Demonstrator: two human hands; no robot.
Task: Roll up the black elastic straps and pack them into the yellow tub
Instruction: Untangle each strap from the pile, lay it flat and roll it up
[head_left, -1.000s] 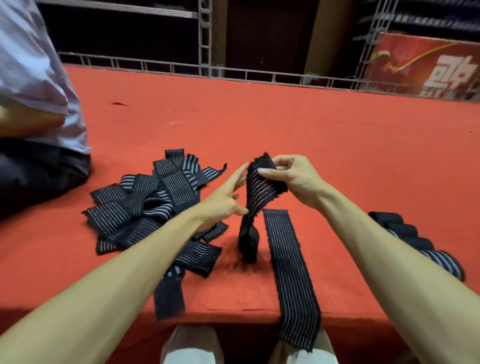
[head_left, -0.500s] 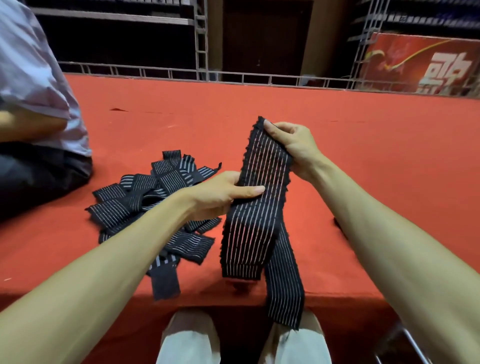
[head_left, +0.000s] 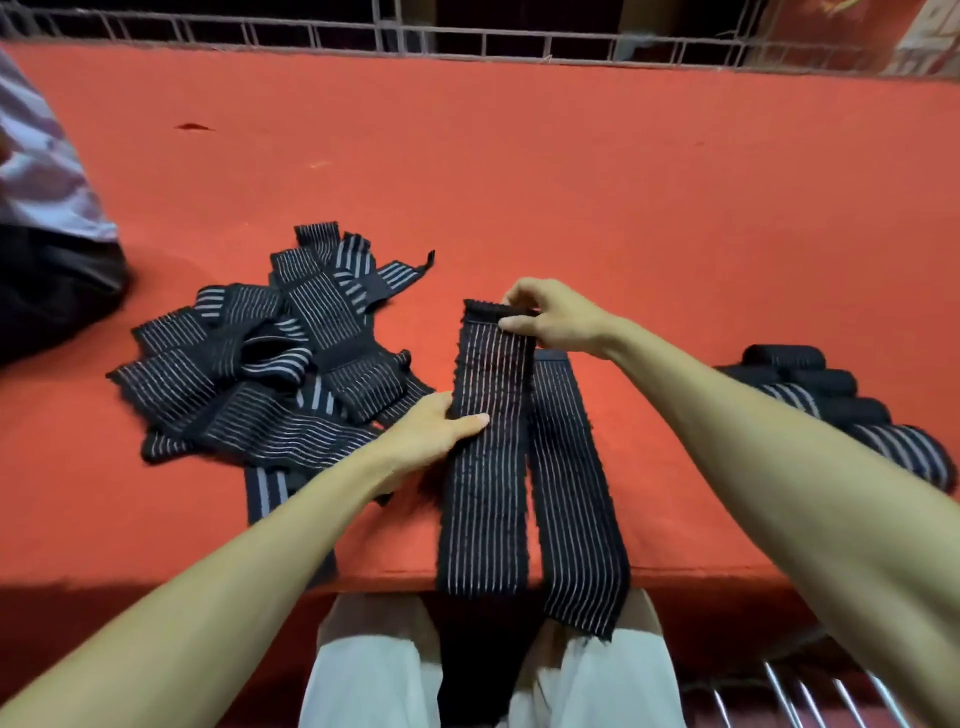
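A black elastic strap with thin white lines (head_left: 485, 478) lies flat and lengthwise on the red table, its near end at the table's front edge. My right hand (head_left: 558, 317) pinches its far end, where the edge is folded over. My left hand (head_left: 436, 431) grips the strap's left edge at mid-length, thumb on top. A second flat strap (head_left: 574, 499) lies just to the right and hangs over the front edge. A loose pile of straps (head_left: 270, 358) sits to the left. Several rolled straps (head_left: 841, 410) lie at the right. No yellow tub is in view.
The red cloth-covered table (head_left: 571, 171) stretches far back to a metal rail (head_left: 467, 47). Another person in a light shirt (head_left: 41, 171) sits at the far left. My knees in light trousers (head_left: 363, 670) are below the front edge, with metal bars (head_left: 810, 696) at lower right.
The strap I held up in the air has come down and now lies flat on the table. My right hand moved down with its far end; the camera tilted downward.
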